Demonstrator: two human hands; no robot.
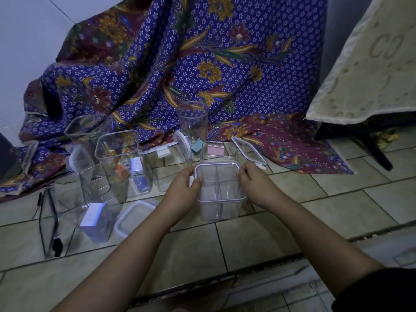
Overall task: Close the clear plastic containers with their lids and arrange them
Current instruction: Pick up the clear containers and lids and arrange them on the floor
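Note:
A clear square container [219, 208] with inner dividers stands on the tiled floor in the middle. A clear lid [217, 171] rests on its top. My left hand [182, 188] grips the lid's left edge and my right hand [256, 183] grips its right edge. Several other clear containers stand open behind and to the left, among them a tall square one [117, 163] and a tall round one [193, 124]. A loose lid [132, 218] lies flat on the floor at the left. Another lid [248, 150] leans at the back right.
A blue and maroon patterned cloth [180, 64] is draped behind the containers and spreads onto the floor. A pale embroidered cloth [371, 64] hangs over furniture at the right. A glass box [58, 221] with a black pen lies at the left.

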